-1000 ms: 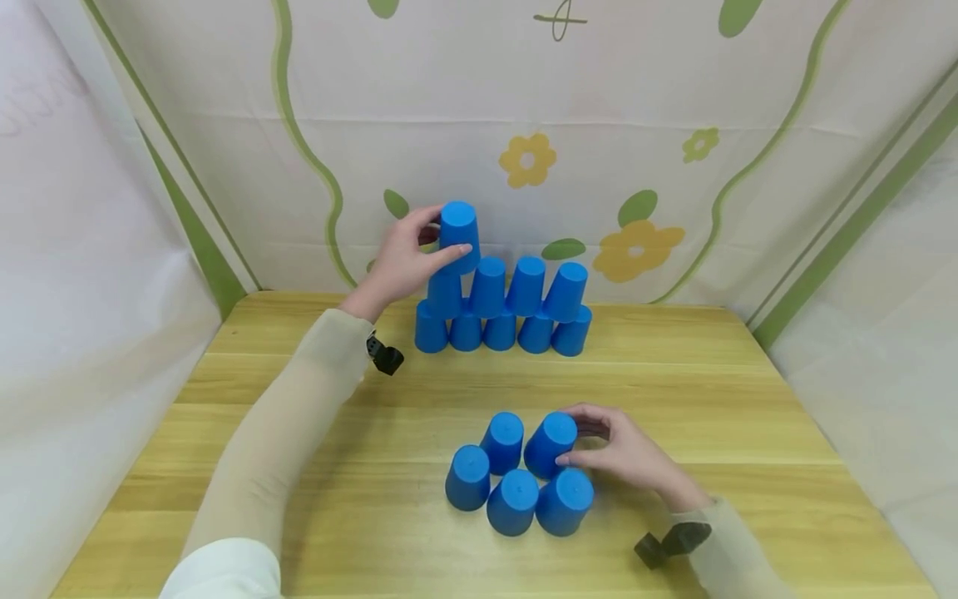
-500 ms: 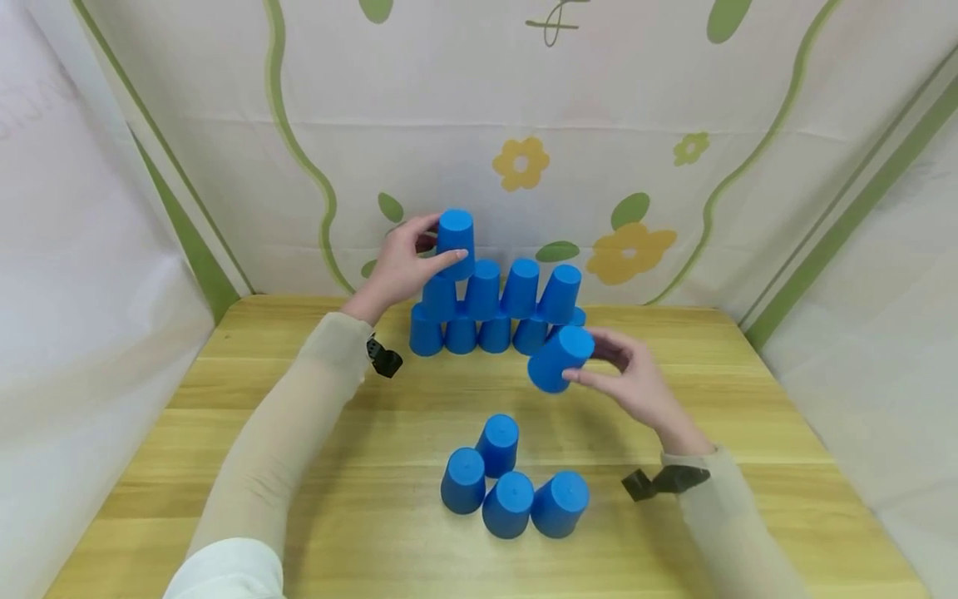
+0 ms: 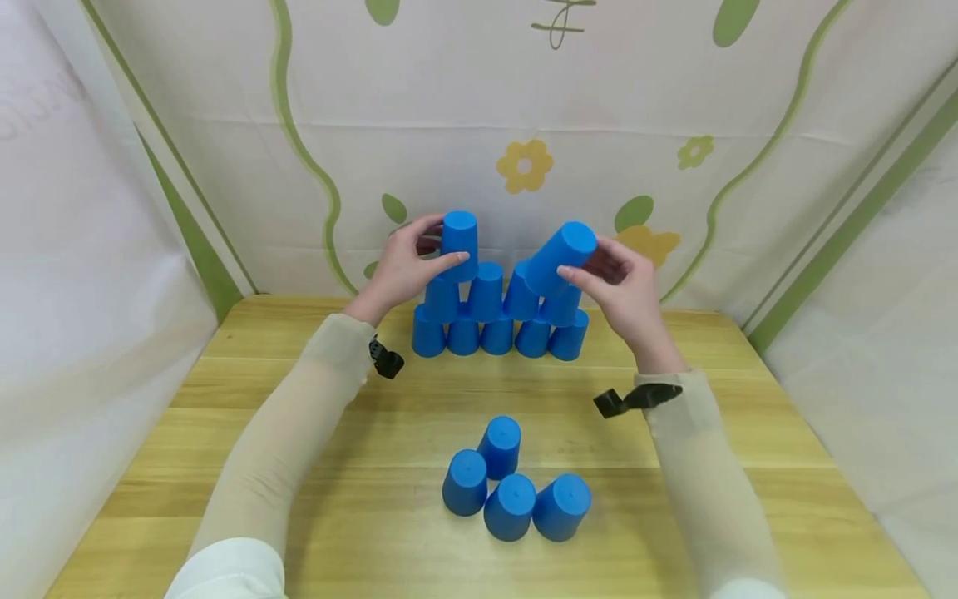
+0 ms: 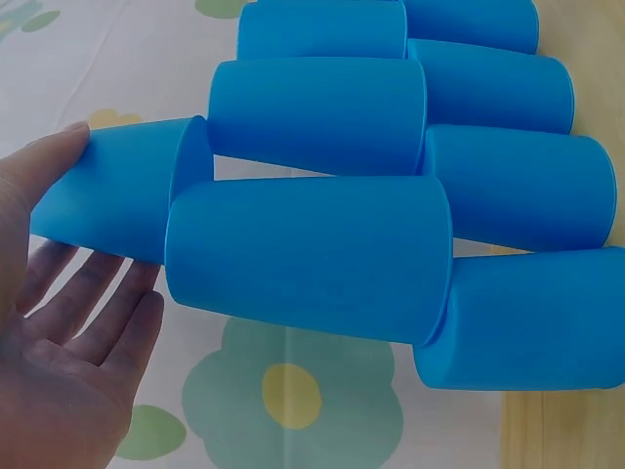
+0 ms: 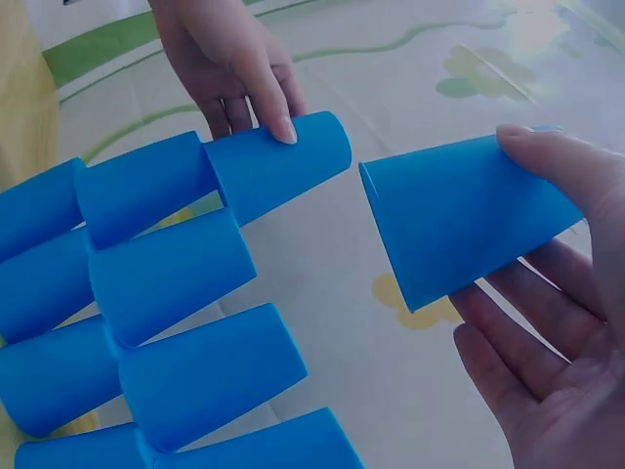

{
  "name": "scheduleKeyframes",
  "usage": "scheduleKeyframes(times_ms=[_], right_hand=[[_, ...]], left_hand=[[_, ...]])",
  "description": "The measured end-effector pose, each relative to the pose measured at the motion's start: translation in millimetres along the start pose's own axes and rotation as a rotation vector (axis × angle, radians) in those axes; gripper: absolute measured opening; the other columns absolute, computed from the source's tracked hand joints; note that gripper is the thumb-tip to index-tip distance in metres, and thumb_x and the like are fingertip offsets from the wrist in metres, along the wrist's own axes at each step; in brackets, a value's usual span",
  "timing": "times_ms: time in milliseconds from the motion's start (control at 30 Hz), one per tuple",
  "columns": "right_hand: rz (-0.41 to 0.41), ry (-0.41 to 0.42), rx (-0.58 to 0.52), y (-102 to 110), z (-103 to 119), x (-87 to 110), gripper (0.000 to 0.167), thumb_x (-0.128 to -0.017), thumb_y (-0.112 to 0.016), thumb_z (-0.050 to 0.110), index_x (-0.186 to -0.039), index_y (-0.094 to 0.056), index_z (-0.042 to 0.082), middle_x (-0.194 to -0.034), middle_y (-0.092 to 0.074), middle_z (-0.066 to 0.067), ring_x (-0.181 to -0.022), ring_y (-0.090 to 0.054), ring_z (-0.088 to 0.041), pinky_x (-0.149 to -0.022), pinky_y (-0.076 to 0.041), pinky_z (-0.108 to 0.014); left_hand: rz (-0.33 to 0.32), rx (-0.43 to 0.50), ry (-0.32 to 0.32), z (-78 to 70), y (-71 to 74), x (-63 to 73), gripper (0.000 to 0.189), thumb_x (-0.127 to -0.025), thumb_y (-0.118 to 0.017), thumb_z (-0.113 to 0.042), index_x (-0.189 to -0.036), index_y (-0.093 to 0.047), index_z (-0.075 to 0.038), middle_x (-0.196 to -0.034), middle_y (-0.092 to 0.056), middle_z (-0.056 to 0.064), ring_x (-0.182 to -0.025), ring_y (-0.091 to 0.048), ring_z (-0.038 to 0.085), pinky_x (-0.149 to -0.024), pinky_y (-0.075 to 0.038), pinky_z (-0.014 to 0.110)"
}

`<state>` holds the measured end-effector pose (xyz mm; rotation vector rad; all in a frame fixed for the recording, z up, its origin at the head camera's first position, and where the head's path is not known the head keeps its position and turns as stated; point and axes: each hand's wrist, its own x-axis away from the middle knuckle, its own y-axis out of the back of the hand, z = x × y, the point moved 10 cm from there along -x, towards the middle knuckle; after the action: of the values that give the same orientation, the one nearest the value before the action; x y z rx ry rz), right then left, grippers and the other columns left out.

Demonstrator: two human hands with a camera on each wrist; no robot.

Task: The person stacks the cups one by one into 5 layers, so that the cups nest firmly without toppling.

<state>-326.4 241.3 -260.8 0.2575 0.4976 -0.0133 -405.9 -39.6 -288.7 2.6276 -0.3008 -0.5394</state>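
In the head view, my left hand (image 3: 406,264) holds an upside-down blue cup (image 3: 459,243) at the left end of the stack, thumb across its front. The left wrist view shows this cup's rim touching the second-row cup (image 4: 308,259) below. My right hand (image 3: 627,287) grips another blue cup (image 3: 560,259) between thumb and fingers, tilted, above the right part of the second row. In the right wrist view, that cup (image 5: 469,210) hangs apart from the stack. The second row stands on a bottom row of several upside-down cups (image 3: 496,335).
Several more upside-down blue cups (image 3: 510,507) stand close together nearer on the wooden table (image 3: 359,499). Behind the stack hangs a white cloth (image 3: 419,91) printed with flowers. Further white cloth (image 3: 82,249) hangs along the left side.
My right hand has picked up a cup from the near group and carried it forward and up over the stack. The left hand stays at its cup.
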Motion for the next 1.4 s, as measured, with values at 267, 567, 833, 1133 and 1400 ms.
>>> scheduleKeyframes(times_ms=[267, 567, 833, 1133, 1400], right_hand=[[0.038, -0.111, 0.044, -21.1, -14.5, -38.8, 0.054, -0.087, -0.082, 0.04, -0.134, -0.067, 0.019, -0.122, -0.07, -0.004, -0.113, -0.064, -0.022, -0.098, -0.052, -0.037], [0.121, -0.163, 0.167, -47.5, -36.9, -54.5, 0.067, -0.087, -0.08, 0.047, -0.142, -0.061, 0.015, -0.125, -0.068, -0.003, -0.113, -0.064, -0.02, -0.1, -0.051, -0.039], [0.143, -0.159, 0.192, -53.6, -45.5, -54.9, 0.068, -0.087, -0.079, 0.049, -0.143, -0.06, 0.015, -0.127, -0.068, -0.004, -0.114, -0.064, -0.021, -0.101, -0.05, -0.042], [0.163, -0.165, 0.178, -53.6, -45.4, -51.6, 0.07, -0.089, -0.078, 0.047, -0.147, -0.056, 0.015, -0.134, -0.065, -0.005, -0.121, -0.062, -0.022, -0.104, -0.048, -0.04], [0.167, -0.085, 0.148, -36.0, -25.2, -36.8, 0.071, -0.091, -0.079, 0.039, -0.152, -0.05, 0.016, -0.146, -0.056, -0.006, -0.132, -0.053, -0.023, -0.11, -0.043, -0.044]], left_hand=[[0.008, 0.002, -0.007, -0.7, -0.8, 0.3, 0.071, -0.092, -0.077, -0.04, -0.151, -0.048, -0.013, -0.14, -0.057, 0.008, -0.122, -0.058, 0.027, -0.101, -0.05, 0.045], [0.005, -0.007, -0.009, -0.2, -1.2, 1.1, 0.069, -0.093, -0.077, -0.038, -0.15, -0.048, -0.013, -0.139, -0.058, 0.009, -0.121, -0.059, 0.028, -0.101, -0.049, 0.046], [-0.003, -0.002, -0.021, 0.5, -0.7, 4.4, 0.071, -0.092, -0.078, -0.037, -0.151, -0.047, -0.013, -0.14, -0.058, 0.009, -0.123, -0.058, 0.028, -0.104, -0.047, 0.049], [-0.137, -0.04, -0.132, -17.2, 17.4, 20.4, 0.072, -0.089, -0.081, -0.037, -0.149, -0.049, -0.012, -0.147, -0.054, 0.006, -0.136, -0.046, 0.017, -0.113, -0.036, 0.04], [-0.198, -0.031, -0.266, -52.2, 25.9, 57.2, 0.067, -0.086, -0.085, -0.026, -0.144, -0.054, -0.013, -0.144, -0.056, -0.003, -0.133, -0.046, 0.011, -0.112, -0.037, 0.038]])
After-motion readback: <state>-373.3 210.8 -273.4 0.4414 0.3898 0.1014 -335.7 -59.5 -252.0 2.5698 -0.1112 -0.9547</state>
